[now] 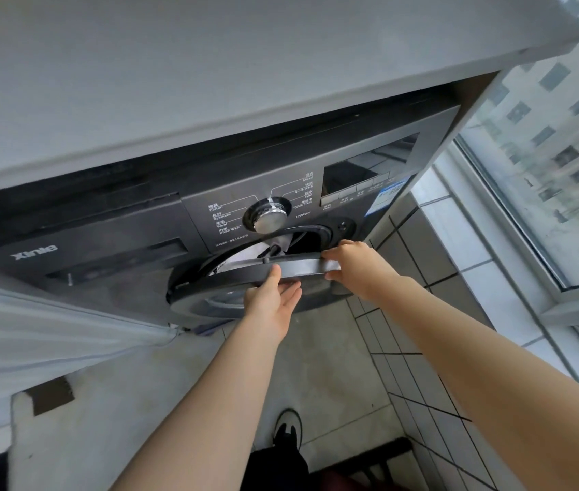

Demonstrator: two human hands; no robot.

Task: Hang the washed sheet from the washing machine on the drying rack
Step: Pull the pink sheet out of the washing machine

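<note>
White sheet (249,255) bunched inside drum (311,239) of dark grey washing machine (132,242), behind half-open door (302,270). Your left hand (273,300) pinches door rim, thumb on top; your right hand (358,267) grips rim just beside.

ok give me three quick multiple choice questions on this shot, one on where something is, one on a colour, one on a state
1. Where is the right hand?
A. on the dial
B. on the door rim
C. on the window frame

2. What colour is the fabric in the drum?
A. white
B. red
C. green

3. How is the door?
A. fully shut
B. taken off
C. partly open

Answers:
1 B: its thumb and fingers clasp the door's edge, beside the left hand.
2 A: white cloth shows in the gap.
3 C: the door stands ajar, with the drum mouth visible behind it.
</note>
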